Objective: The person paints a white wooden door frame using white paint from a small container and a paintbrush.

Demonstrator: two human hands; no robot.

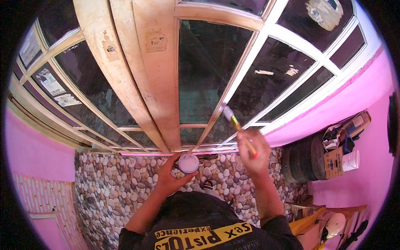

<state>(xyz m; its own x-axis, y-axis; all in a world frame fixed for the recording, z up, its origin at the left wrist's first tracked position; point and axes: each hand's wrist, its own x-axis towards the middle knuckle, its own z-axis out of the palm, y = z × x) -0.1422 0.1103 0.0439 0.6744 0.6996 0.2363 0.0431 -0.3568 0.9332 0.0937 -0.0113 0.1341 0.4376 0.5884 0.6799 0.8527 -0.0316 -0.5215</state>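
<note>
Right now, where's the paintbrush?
In the head view, the paintbrush is just right of centre, in the right hand, bristles by a white window bar, higher than the cup in the left hand.

Bright light whitens the frames [262, 31] at upper right, while the panes [204, 66] sit dark with faint reflections. Fisheye distortion bows straight edges toward black, grainy corners; the right hand [255, 151] looks slightly soft.

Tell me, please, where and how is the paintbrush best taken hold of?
The paintbrush is probably best gripped by its slim handle, coming from the near right: the handle slopes down to the right, while the pale bristles point away toward the wooden frame. The right hand grips it so.
</note>
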